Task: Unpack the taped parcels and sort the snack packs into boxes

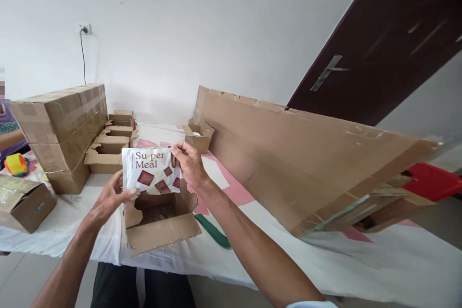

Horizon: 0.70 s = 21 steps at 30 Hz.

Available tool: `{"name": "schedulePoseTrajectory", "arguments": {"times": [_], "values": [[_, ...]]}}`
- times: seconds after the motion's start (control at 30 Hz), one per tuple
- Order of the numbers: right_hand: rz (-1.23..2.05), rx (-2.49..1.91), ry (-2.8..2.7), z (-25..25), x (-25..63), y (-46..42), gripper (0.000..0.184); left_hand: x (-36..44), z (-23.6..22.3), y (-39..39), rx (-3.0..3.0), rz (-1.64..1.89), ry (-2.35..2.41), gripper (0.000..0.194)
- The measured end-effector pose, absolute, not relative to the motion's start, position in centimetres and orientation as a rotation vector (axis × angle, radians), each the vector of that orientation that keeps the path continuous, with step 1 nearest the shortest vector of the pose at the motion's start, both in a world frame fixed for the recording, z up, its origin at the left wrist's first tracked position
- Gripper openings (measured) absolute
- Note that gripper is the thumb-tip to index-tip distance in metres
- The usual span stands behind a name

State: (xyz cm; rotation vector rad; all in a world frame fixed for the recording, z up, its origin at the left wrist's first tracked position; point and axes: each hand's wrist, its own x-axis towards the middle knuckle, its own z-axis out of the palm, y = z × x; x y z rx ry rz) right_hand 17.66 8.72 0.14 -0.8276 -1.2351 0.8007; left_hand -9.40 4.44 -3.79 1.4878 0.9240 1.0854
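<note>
Both my hands hold up a white pouch (147, 168) printed "Su-per Meal" with dark red squares. My left hand (113, 195) pinches its lower left edge, thumb on the front. At the upper right corner, my right hand (189, 161) grips it between thumb and fingers. Just below and in front is an open cardboard box (164, 231) with torn flaps; its shadowed inside shows only in part. A green curved object (212, 231) lies beside that box, under my right forearm, its kind unclear.
Taped boxes (65, 130) are stacked on the left, with several open boxes (108, 156) alongside. A tape roll (17, 164) and a closed box (27, 204) sit far left, near another person's arm (10, 139). A long cardboard panel (288, 159) slants across the right; a small box (198, 137) stands behind.
</note>
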Motion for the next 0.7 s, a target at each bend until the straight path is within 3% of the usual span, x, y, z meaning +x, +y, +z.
{"name": "schedulePoseTrajectory", "arguments": {"times": [0.1, 0.3, 0.7], "values": [[0.791, -0.793, -1.222, -0.2, 16.4, 9.1, 0.052, -8.3, -3.2, 5.2, 1.444, 1.133, 0.872, 0.063], [1.085, -0.796, -1.330, -3.1, 14.4, 9.5, 0.045, -9.1, -2.7, 9.1, 1.373, 1.398, 0.854, 0.067], [1.111, -1.173, -1.224, -7.4, 13.9, 14.1, 0.012, -10.3, -4.7, 14.7, 1.547, 1.134, 1.099, 0.065]]}}
